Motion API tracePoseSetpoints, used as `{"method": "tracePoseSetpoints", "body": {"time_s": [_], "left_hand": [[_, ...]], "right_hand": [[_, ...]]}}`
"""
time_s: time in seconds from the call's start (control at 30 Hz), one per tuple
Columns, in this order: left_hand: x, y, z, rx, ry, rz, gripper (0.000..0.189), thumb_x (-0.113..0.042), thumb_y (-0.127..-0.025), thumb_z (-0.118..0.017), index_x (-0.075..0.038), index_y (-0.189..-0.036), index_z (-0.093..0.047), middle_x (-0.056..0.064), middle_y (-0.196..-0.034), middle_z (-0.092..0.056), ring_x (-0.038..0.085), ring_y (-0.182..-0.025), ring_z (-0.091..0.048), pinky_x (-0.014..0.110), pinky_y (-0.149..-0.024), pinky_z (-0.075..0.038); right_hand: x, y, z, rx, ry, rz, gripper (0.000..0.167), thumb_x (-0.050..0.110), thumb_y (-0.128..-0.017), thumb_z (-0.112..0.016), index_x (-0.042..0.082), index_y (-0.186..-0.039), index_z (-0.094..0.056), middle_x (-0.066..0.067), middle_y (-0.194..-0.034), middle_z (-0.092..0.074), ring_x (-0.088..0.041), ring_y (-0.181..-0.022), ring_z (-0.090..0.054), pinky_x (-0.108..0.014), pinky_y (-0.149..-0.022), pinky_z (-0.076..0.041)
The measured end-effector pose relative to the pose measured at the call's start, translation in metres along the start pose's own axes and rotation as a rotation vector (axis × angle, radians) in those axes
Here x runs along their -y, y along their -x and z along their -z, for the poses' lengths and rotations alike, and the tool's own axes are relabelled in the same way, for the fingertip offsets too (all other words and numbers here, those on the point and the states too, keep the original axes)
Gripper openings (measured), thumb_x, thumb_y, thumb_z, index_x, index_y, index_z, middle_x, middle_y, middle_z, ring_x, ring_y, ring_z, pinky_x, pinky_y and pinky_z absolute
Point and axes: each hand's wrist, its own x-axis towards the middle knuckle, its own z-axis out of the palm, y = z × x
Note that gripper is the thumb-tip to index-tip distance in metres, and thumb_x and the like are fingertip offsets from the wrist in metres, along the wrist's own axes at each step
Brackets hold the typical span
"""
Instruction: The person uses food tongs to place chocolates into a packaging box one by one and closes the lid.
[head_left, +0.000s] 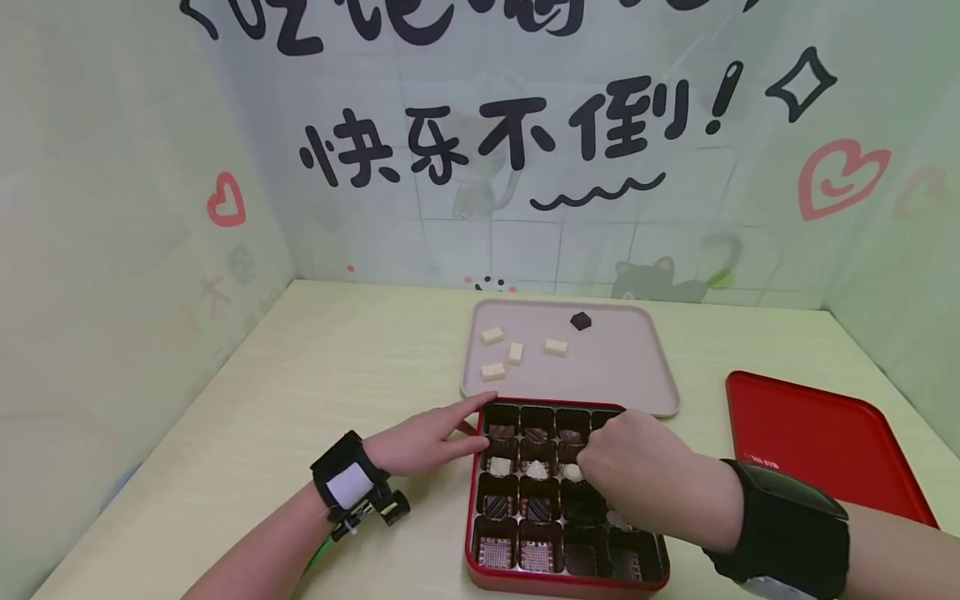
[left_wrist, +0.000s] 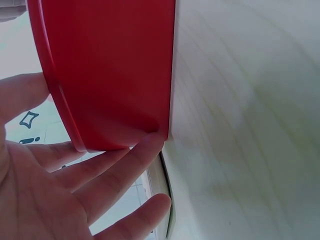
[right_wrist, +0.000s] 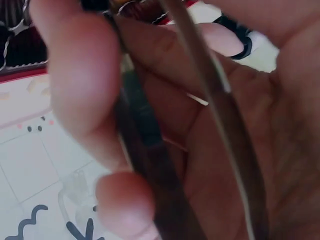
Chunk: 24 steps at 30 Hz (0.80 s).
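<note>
A red-rimmed box [head_left: 472, 533] with a dark divided insert stands on the table. Its back row holds dark chocolates [head_left: 535, 434], the row before it white chocolates [head_left: 536, 469], the third row dark striped pieces [head_left: 497, 506]. Front compartments show patterned bottoms. My left hand [head_left: 423, 440] touches the box's left side, thumb at the rim and fingers fairly straight along the red wall [left_wrist: 110, 70]. Over the box's right part, my right hand [head_left: 637, 467] grips what looks like metal tongs [right_wrist: 231, 132]. Their tips are hidden in the head view, so I cannot tell whether they hold anything.
Behind the box lies a pale pink tray [head_left: 615, 367] with several small white blocks [head_left: 556, 347] and one dark piece [head_left: 581, 321]. To the right is a red tray or lid [head_left: 817, 425]. Printed wall sheets enclose the table [head_left: 360, 358] on three sides.
</note>
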Motion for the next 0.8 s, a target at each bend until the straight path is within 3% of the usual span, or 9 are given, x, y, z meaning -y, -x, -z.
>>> {"method": "tracePoseSetpoints", "body": {"time_s": [0.17, 0.3, 0.37, 0.5, 0.6, 0.8], "left_hand": [[-0.001, -0.001, 0.0, -0.003, -0.004, 0.001, 0.067, -0.041, -0.102, -0.049, -0.011, -0.155, -0.022, 0.015, -0.144, -0.047, 0.022, -0.114, -0.06, 0.041, -0.095, -0.046], [0.0, 0.0, 0.0, -0.004, -0.003, 0.007, 0.067, -0.042, -0.101, -0.049, -0.012, -0.155, -0.022, 0.015, -0.141, -0.05, 0.023, -0.114, -0.06, 0.041, -0.094, -0.047], [0.0, 0.0, 0.0, -0.004, -0.003, 0.006, 0.067, -0.042, -0.101, -0.049, -0.012, -0.155, -0.023, 0.015, -0.14, -0.051, 0.023, -0.114, -0.06, 0.041, -0.093, -0.047], [0.0, 0.0, 0.0, -0.004, -0.007, 0.002, 0.068, -0.042, -0.101, -0.049, -0.012, -0.155, -0.022, 0.015, -0.142, -0.049, 0.023, -0.114, -0.06, 0.041, -0.094, -0.047], [0.0, -0.001, -0.001, -0.004, -0.007, 0.004, 0.068, -0.043, -0.101, -0.049, -0.012, -0.155, -0.022, 0.015, -0.142, -0.048, 0.023, -0.114, -0.06, 0.041, -0.094, -0.047], [0.001, 0.0, -0.001, -0.005, 0.008, 0.011, 0.068, -0.042, -0.101, -0.049, -0.012, -0.155, -0.022, 0.015, -0.142, -0.049, 0.023, -0.114, -0.059, 0.041, -0.094, -0.047]], "right_hand": [[-0.003, -0.003, 0.003, -0.013, -0.016, 0.005, 0.049, 0.006, -0.067, -0.076, 0.023, -0.048, -0.034, 0.011, -0.048, -0.022, -0.006, -0.044, -0.023, -0.024, -0.039, -0.02], [-0.005, -0.002, 0.01, 0.031, -0.039, -0.014, 0.05, 0.012, -0.069, -0.079, 0.023, -0.049, -0.035, 0.011, -0.048, -0.022, -0.007, -0.046, -0.021, -0.026, -0.044, -0.014], [-0.009, 0.0, 0.015, 0.073, -0.09, -0.041, 0.048, 0.018, -0.069, -0.082, 0.023, -0.051, -0.038, 0.011, -0.048, -0.027, -0.008, -0.045, -0.025, -0.026, -0.043, -0.02], [-0.027, 0.007, 0.025, 0.147, -0.238, -0.119, 0.039, 0.031, -0.069, -0.086, 0.022, -0.056, -0.05, 0.011, -0.051, -0.038, -0.009, -0.047, -0.036, -0.028, -0.044, -0.036], [-0.049, 0.013, 0.024, 0.148, -0.342, -0.188, 0.033, 0.037, -0.071, -0.085, 0.023, -0.062, -0.056, 0.013, -0.054, -0.042, -0.007, -0.048, -0.04, -0.03, -0.045, -0.038], [-0.099, 0.004, -0.011, 0.129, -0.47, -0.417, 0.026, 0.036, -0.085, -0.074, 0.018, -0.073, -0.061, 0.007, -0.059, -0.047, -0.012, -0.053, -0.042, -0.03, -0.047, -0.032]]}}
